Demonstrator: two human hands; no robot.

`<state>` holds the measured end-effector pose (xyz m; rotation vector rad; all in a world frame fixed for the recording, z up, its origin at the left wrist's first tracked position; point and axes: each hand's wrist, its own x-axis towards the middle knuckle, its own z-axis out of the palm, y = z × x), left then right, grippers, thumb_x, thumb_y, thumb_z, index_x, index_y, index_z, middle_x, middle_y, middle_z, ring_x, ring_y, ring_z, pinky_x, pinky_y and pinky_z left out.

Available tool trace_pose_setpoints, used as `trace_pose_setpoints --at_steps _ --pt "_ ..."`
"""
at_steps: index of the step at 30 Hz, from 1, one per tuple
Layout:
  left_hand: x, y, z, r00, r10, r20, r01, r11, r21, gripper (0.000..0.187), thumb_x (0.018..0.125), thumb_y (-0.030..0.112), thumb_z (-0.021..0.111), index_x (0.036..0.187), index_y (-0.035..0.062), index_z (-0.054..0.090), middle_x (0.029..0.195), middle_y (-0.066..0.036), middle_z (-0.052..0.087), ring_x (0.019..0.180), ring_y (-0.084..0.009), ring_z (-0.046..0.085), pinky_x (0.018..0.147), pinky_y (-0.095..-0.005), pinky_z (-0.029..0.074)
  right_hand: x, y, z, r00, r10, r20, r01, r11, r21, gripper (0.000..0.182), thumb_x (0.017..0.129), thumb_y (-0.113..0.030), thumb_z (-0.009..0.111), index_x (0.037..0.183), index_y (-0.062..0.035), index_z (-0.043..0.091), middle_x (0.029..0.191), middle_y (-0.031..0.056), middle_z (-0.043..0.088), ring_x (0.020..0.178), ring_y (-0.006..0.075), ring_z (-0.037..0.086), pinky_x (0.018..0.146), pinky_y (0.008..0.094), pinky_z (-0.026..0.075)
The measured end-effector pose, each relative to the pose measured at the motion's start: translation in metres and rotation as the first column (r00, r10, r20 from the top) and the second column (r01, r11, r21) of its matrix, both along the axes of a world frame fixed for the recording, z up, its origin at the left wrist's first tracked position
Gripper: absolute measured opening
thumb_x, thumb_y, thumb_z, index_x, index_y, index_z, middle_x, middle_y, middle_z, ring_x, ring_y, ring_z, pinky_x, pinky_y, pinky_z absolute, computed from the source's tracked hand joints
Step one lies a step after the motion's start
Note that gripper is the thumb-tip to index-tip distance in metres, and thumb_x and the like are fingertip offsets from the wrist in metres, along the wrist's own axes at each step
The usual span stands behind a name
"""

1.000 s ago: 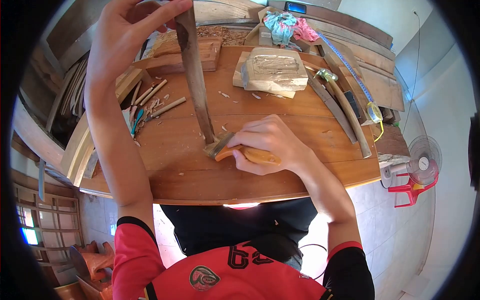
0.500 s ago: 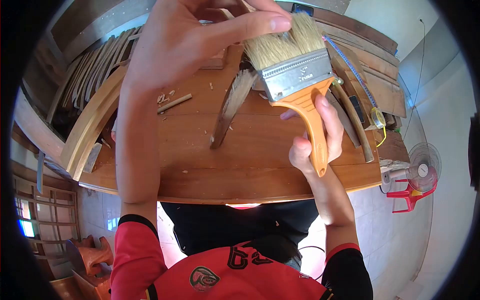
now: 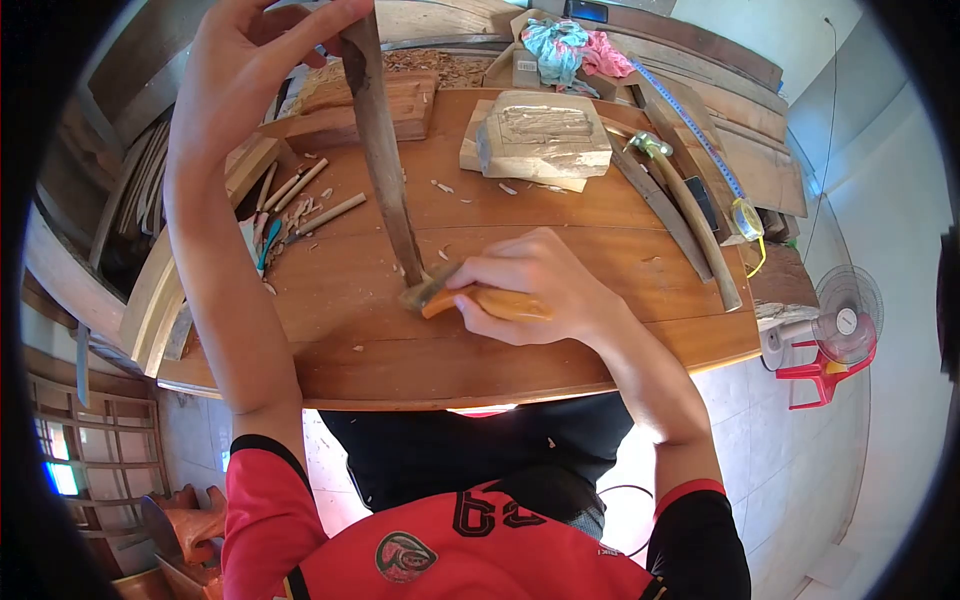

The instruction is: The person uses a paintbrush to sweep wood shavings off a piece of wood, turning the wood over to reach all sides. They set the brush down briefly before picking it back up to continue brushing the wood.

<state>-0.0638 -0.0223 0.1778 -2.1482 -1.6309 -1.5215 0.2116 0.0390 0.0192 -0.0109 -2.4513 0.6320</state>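
Atop the wooden slat: left hand, pinching its end.
Slat's lower end: flat paintbrush, bristles against it.
Orange brush handle: gripped in right hand.

brush handle: orange; wood strip: grey-brown, dark-blotched; tabletop: reddish-brown; shirt: red, black

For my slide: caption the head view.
Left hand holds long brown wooden strip; right hand holds flat orange-handled brush at the strip's foot.
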Motion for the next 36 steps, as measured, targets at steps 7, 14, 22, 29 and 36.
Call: trace_pose_setpoints --at_steps 7,14,22,29,36 --pt "0.024 -0.002 0.003 0.979 -0.074 0.191 0.076 0.997 -0.007 0.013 0.095 0.009 0.073 0.099 -0.003 0.07 0.09 -0.009 0.073 0.076 -0.0138 0.071 0.066 -0.0281 0.058 0.004 0.004 0.01 0.974 -0.043 -0.224 0.019 0.994 -0.107 0.015 0.083 -0.011 0.074 0.098 -0.0068 0.074 0.077 0.0084 0.072 0.064 0.0228 0.069 0.057 0.0341 0.053" --pt "0.038 0.01 -0.005 0.806 -0.56 0.193 0.559 0.827 0.06 0.015 0.093 0.009 0.074 0.104 -0.0006 0.074 0.099 -0.015 0.076 0.08 -0.0183 0.072 0.069 -0.0304 0.06 0.006 0.008 0.009 0.674 -0.097 -0.732 0.066 0.995 -0.071 0.052 0.094 -0.031 0.075 0.123 0.0105 0.063 0.117 0.0232 0.071 0.08 0.0241 0.073 0.068 0.0324 0.06" --pt "0.033 0.01 -0.002 0.811 -0.554 0.187 0.56 0.828 0.022 0.011 0.094 0.006 0.07 0.103 0.0003 0.074 0.11 -0.017 0.075 0.09 -0.0199 0.073 0.075 -0.0327 0.062 0.01 0.011 0.021 0.788 0.017 -0.615 0.082 0.988 0.132 0.038 0.093 -0.021 0.072 0.112 0.0114 0.068 0.099 0.0222 0.074 0.075 0.0266 0.073 0.066 0.035 0.06" --pt "0.015 0.004 -0.002 0.95 -0.31 0.044 0.304 0.946 0.116 0.009 0.098 0.005 0.066 0.105 0.0005 0.07 0.113 -0.016 0.073 0.088 -0.0186 0.072 0.075 -0.0325 0.061 -0.002 0.0 0.001 0.989 0.078 -0.123 -0.076 0.997 0.024 0.023 0.08 -0.008 0.074 0.102 -0.0025 0.075 0.075 0.0111 0.068 0.062 0.0266 0.066 0.054 0.0336 0.051" --pt "0.018 -0.003 0.007 0.924 -0.346 0.161 0.353 0.935 -0.016 0.01 0.095 0.004 0.069 0.104 0.001 0.067 0.104 -0.015 0.075 0.084 -0.016 0.072 0.072 -0.0302 0.06 -0.001 0.001 0.012 0.955 0.047 -0.293 -0.054 0.998 -0.016 0.024 0.082 -0.01 0.077 0.105 -0.004 0.073 0.081 0.0112 0.071 0.068 0.0278 0.068 0.059 0.035 0.054"
